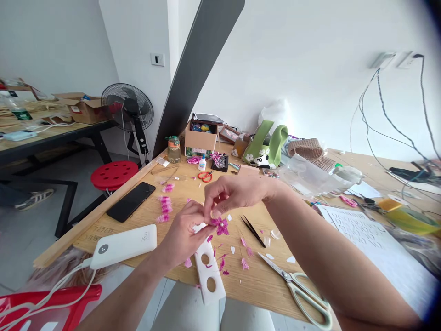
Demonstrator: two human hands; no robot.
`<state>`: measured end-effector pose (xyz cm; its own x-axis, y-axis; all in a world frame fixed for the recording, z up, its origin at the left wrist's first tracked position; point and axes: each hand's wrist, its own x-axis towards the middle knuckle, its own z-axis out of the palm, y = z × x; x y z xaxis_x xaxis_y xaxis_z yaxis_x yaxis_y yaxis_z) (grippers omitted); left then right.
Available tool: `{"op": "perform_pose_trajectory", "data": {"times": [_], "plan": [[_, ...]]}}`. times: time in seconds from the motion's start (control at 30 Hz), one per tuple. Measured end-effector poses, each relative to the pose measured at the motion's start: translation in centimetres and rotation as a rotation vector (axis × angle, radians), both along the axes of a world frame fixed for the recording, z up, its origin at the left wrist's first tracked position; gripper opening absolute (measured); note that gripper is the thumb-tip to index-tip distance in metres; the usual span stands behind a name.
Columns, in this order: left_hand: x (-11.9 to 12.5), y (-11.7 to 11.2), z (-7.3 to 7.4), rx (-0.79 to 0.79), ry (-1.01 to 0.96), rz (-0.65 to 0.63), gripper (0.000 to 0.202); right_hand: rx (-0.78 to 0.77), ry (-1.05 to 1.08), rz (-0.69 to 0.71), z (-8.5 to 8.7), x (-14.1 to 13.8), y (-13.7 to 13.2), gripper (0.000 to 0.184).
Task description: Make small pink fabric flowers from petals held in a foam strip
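Note:
Between the thumb and fingers of my left hand (184,232) is a small magenta fabric flower (222,225) with a pale centre. My right hand (232,193) comes over from the right, its thumb and forefinger pinched close above the flower's upper left edge. What is in that pinch is too small to make out. Below both hands lies a white foam strip (214,297) with round holes, jutting over the table edge. Loose magenta petals (222,264) are scattered on and beside it. Black tweezers (253,231) and pale-handled scissors (289,277) lie to the right.
On the left are a white power bank (126,243) with cables, a black phone (131,201) and pink fluffy pieces (165,204). Farther back stand a glue bottle (202,162), red-handled pliers (205,176), a cardboard box (200,140) and a green bag (267,147). Written sheets (365,239) lie right.

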<state>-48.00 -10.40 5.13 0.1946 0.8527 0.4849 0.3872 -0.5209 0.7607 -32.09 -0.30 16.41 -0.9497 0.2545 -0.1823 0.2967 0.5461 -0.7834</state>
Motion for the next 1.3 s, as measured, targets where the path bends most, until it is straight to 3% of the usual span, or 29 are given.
{"op": "perform_pose_trajectory", "data": {"times": [0.07, 0.13, 0.23, 0.3, 0.4, 0.5, 0.67, 0.83, 1.03, 1.3], "plan": [[-0.3, 0.0, -0.4, 0.04, -0.095, 0.078, 0.009, 0.086, 0.206, -0.264, -0.1, 0.8, -1.1, 0.016], [-0.6, 0.1, -0.9, 0.075, -0.196, 0.154, 0.008, 0.069, 0.411, -0.578, -0.9, 1.7, -2.4, 0.017], [-1.0, 0.2, -1.4, 0.14, -0.271, 0.251, 0.008, -0.168, 0.685, -0.923, -3.4, 2.3, -4.5, 0.022], [-1.1, 0.3, -1.5, 0.19, -0.272, 0.311, 0.006, -0.421, 0.734, -1.05, -5.4, 2.1, -5.8, 0.03], [-1.1, 0.1, -1.3, 0.278, -0.233, 0.393, 0.006, -0.732, 0.704, -1.07, -7.8, 1.0, -7.2, 0.04], [-1.0, -0.1, -1.2, 0.35, -0.15, 0.439, 0.009, -0.882, 0.644, -1.029, -8.9, -0.1, -7.8, 0.044], [-0.9, -0.1, -1.3, 0.426, -0.048, 0.445, 0.013, -0.944, 0.627, -0.974, -8.9, -1.0, -7.5, 0.043], [-0.6, 0.0, -1.9, 0.394, -0.054, 0.436, 0.013, -0.969, 0.652, -1.002, -9.3, -1.5, -7.2, 0.038], [-0.5, 0.3, -2.3, 0.175, -0.158, 0.363, 0.009, -1.037, 0.68, -1.058, -9.9, -1.7, -6.8, 0.035], [-0.4, 1.3, -2.5, -0.368, -0.548, 0.211, 0.019, -1.194, 0.658, -1.105, -10.1, -2.1, -5.6, 0.035]]}}
